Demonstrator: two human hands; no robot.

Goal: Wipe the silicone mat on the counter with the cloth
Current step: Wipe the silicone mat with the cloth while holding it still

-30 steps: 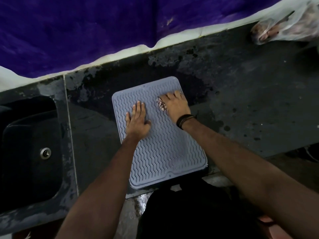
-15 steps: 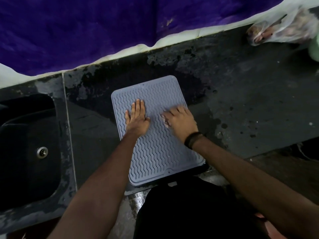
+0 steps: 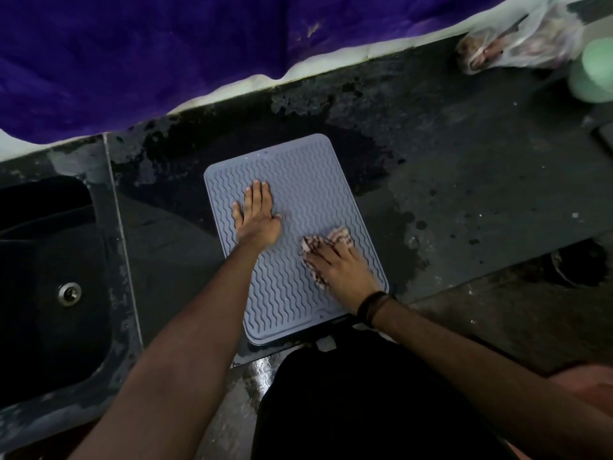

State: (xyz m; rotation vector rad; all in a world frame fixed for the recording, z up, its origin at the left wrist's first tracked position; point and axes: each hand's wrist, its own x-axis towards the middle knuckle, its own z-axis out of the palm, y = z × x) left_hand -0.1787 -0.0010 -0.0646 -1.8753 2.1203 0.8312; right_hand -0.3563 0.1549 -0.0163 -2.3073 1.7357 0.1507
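Nearby: sink [image 3: 49, 293], plastic bag [image 3: 517, 38], green cup [image 3: 593, 71]; left hand [image 3: 257, 220] flat on silicone mat [image 3: 308, 180], right hand [image 3: 338, 267] pressing cloth [image 3: 338, 235], fingers spread.

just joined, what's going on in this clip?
A person is wiping a grey mat on a dark counter. The left hand lies flat on the mat's left side, holding it down. The right hand presses a bunched cloth onto the mat's right half, near the edge. A sink sits to the left; a plastic bag lies at the far right.
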